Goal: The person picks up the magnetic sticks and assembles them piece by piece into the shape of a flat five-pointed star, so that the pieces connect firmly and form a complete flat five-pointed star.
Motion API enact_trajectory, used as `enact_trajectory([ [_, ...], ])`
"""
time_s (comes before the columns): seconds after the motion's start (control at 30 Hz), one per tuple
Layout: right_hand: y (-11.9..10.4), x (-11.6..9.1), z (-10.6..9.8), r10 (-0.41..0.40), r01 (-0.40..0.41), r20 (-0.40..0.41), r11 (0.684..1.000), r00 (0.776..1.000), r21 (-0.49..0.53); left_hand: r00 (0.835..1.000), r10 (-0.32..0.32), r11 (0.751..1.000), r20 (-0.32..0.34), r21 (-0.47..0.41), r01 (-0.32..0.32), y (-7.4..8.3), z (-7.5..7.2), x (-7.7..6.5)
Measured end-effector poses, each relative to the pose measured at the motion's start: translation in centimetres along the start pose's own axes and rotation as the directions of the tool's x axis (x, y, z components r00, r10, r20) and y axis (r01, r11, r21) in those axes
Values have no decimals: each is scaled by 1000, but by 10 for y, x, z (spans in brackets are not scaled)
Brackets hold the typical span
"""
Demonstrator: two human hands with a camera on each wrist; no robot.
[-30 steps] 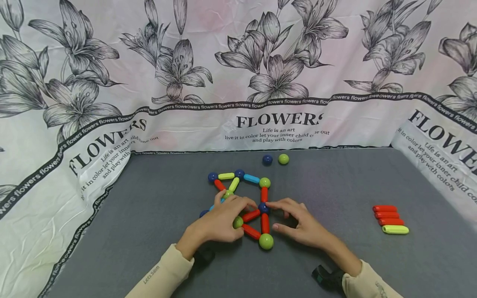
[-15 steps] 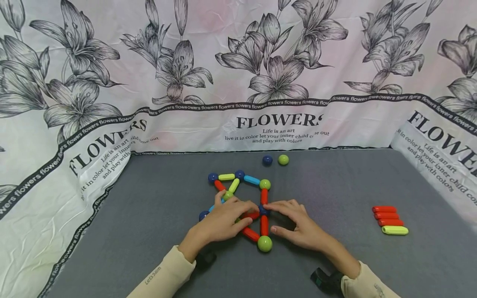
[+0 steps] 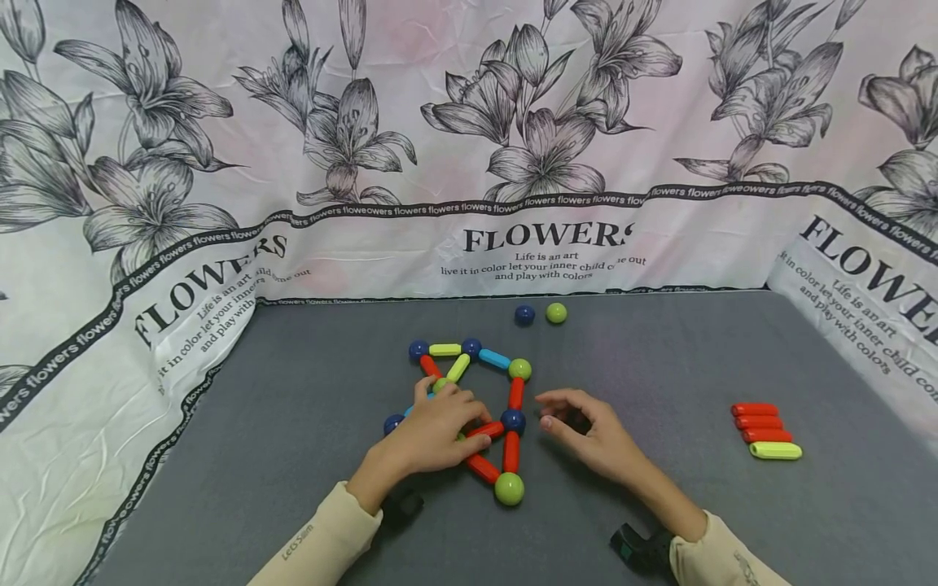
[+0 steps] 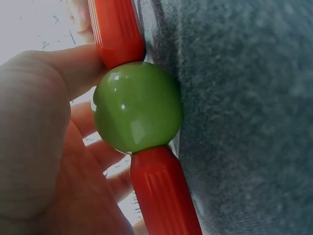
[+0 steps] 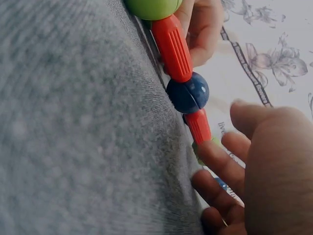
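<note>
A flat frame of coloured sticks and balls lies on the grey table, partly covered in the head view by my left hand (image 3: pixel 440 427). Thumb and forefinger of that hand pinch a red stick (image 3: pixel 485 430) that runs to a dark blue ball (image 3: pixel 514 421). Two more red sticks meet at the front green ball (image 3: pixel 509 489), seen large in the left wrist view as a green ball (image 4: pixel 138 107). My right hand (image 3: pixel 593 431) is just right of the blue ball, apart from it, with loosely bent fingers and nothing held.
Behind the frame lie a loose blue ball (image 3: pixel 523 315) and a loose green ball (image 3: pixel 556 312). Several red sticks (image 3: pixel 757 422) and one yellow-green stick (image 3: pixel 775 451) are lined up at the right. A flower-printed cloth (image 3: pixel 542 163) hangs along the back.
My right hand has come off the blue ball and drawn right. The frame's right side, with the blue ball and front green ball, has shifted left and towards me. My left hand moved slightly left.
</note>
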State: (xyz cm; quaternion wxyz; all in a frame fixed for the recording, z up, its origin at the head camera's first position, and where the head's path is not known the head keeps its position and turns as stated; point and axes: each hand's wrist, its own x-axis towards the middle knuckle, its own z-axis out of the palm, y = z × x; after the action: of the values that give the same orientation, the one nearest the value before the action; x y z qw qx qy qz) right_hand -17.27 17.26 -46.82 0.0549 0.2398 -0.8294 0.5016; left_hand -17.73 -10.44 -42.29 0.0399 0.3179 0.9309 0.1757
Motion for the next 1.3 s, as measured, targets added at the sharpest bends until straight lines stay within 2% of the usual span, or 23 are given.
enact_trajectory([
  [0.13,1,1,-1,27,-27,-66,1000,997,-5,1000,5,1000,-3,6,-5,1,-1,-1],
  [0.23,1,1,-2,47,-48,-88,999,995,-8,1000,-7,1000,11,-3,7,1,-2,-1],
  [0.5,1,1,-2,52,-53,-86,999,995,-12,999,-29,997,40,-69,32,1,-4,-2],
  [0.7,-1,3,-7,52,-53,-83,999,995,-5,999,-27,997,37,-67,30,-3,-3,-1],
  [0.87,-3,4,-17,26,-28,-50,998,998,-55,999,-26,998,40,-60,28,-4,-4,0],
  [1.03,-2,-1,-45,-57,57,5,975,998,-217,999,-21,998,37,-63,23,-4,-4,-1],
  [1.13,2,-8,-74,-115,109,0,938,993,-329,999,-15,998,35,-66,17,-4,-4,-1],
  [1.2,5,-17,-96,-143,124,-24,921,989,-369,999,-12,998,35,-68,14,-4,-4,-1],
  [1.3,13,-34,-130,-127,98,-36,893,991,-439,999,-10,997,37,-70,13,-5,-4,-1],
])
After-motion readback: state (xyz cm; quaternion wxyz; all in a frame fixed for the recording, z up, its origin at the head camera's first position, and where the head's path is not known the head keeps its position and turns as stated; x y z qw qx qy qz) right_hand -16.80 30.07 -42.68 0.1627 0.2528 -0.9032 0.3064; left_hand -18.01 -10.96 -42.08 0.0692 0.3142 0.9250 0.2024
